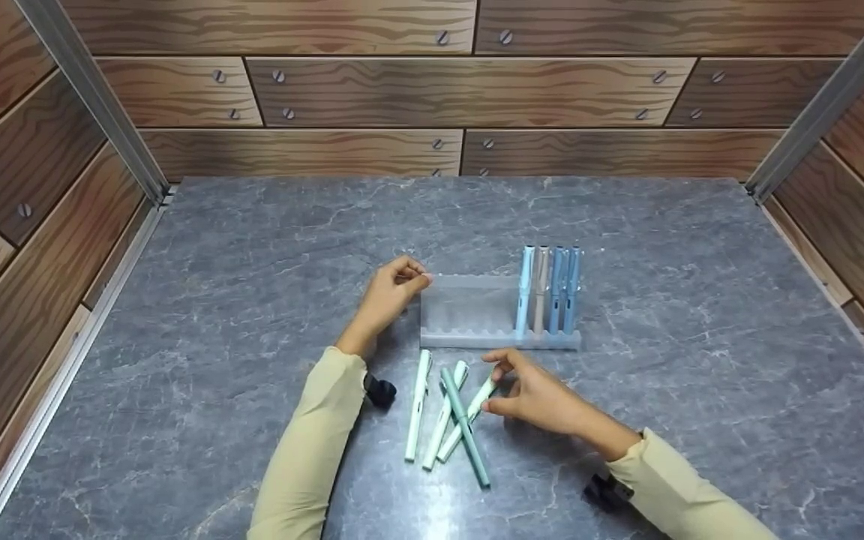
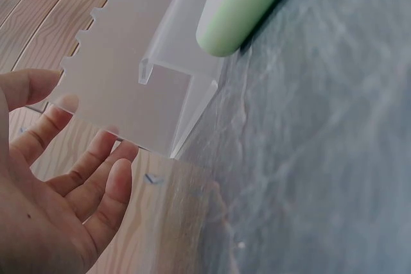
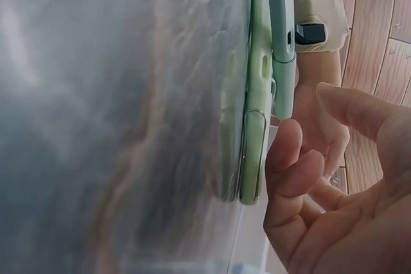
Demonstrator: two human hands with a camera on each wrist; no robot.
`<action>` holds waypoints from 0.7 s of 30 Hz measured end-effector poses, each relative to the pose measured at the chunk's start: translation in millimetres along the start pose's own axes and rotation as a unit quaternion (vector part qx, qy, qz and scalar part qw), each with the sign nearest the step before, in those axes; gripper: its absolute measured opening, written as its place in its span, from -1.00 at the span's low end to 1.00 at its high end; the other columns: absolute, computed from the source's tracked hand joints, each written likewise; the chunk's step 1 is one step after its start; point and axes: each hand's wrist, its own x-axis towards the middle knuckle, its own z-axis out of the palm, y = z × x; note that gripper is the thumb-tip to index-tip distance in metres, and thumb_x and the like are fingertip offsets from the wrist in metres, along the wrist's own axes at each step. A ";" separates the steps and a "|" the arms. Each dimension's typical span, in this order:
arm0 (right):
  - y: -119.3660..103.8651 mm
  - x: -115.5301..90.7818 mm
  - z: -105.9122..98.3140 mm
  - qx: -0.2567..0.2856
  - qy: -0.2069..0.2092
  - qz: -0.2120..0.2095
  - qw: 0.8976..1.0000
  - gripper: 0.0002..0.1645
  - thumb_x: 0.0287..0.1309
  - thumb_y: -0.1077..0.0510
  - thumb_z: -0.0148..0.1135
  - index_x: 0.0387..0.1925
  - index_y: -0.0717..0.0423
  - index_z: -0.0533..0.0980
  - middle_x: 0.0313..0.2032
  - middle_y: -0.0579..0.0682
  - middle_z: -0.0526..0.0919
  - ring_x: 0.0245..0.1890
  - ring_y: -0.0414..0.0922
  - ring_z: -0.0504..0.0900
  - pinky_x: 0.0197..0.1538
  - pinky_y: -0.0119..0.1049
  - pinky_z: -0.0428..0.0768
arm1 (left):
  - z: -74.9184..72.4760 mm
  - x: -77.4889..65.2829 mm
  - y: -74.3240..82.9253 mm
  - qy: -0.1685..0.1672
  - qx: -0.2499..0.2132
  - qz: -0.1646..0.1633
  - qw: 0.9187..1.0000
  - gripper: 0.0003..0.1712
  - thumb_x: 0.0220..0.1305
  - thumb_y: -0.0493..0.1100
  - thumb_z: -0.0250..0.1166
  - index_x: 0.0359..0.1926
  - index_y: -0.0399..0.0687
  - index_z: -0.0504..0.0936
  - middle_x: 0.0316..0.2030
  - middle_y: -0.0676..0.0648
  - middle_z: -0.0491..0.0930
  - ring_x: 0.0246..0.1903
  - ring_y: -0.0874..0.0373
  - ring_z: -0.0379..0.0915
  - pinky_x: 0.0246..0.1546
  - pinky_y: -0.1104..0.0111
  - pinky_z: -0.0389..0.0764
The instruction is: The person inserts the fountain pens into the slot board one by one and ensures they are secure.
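Note:
A translucent pen rack [image 1: 469, 304] stands on the table, and my left hand [image 1: 389, 296] pinches its upper left corner between thumb and index finger. In its right part stand a light blue pen [image 1: 525, 292], a grey-brown pen [image 1: 541, 289] and two darker blue pens [image 1: 571, 289]. Before the rack lie three pale green pens [image 1: 417, 412], with a teal pen [image 1: 475, 454] crossing over two of them. My right hand [image 1: 541, 397] is at the capped end of the rightmost pale green pen [image 3: 258, 81], thumb and fingers apart, with nothing gripped.
The grey marbled table [image 1: 214, 315] extends around the rack and pens. Wood-patterned panels [image 1: 469, 90] close off the back and sides, with metal posts [image 1: 94, 90] at the corners. A dark wrist camera [image 1: 381, 391] hangs by my left sleeve.

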 end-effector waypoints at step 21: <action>-15.6 10.9 15.1 -0.087 -0.033 -0.026 0.995 -0.27 0.06 0.06 0.40 0.21 0.16 0.30 -0.23 0.05 0.56 -0.52 -0.26 0.44 -0.44 -0.41 0.48 | 0.0 0.4 -1.3 -0.002 -0.010 -0.003 1.000 -0.85 0.19 -0.15 0.28 -0.28 -0.14 0.59 -0.40 0.01 0.52 -0.36 0.21 0.49 -0.36 0.44 0.44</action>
